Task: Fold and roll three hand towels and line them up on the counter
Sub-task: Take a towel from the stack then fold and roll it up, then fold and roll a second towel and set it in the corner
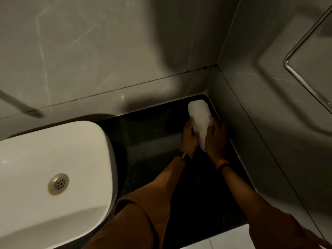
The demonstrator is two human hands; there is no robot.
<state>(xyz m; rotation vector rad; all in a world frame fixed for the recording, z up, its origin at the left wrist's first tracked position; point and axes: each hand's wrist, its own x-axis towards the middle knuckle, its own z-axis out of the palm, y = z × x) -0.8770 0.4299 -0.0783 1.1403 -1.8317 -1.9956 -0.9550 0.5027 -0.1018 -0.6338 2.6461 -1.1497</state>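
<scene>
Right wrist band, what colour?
Orange, on the right wrist band; clearest in the head view, the only one.

The dark table (154, 123) in front of me runs back to the corner of the grey walls. A white basin (53, 159) sits on it, and a rolled white towel (200, 117) lies well beyond the basin, in that corner.

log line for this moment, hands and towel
left hand: on towel | right hand: on towel | towel: rolled, white, on counter by corner wall | sink: left | other towels: none seen
</scene>
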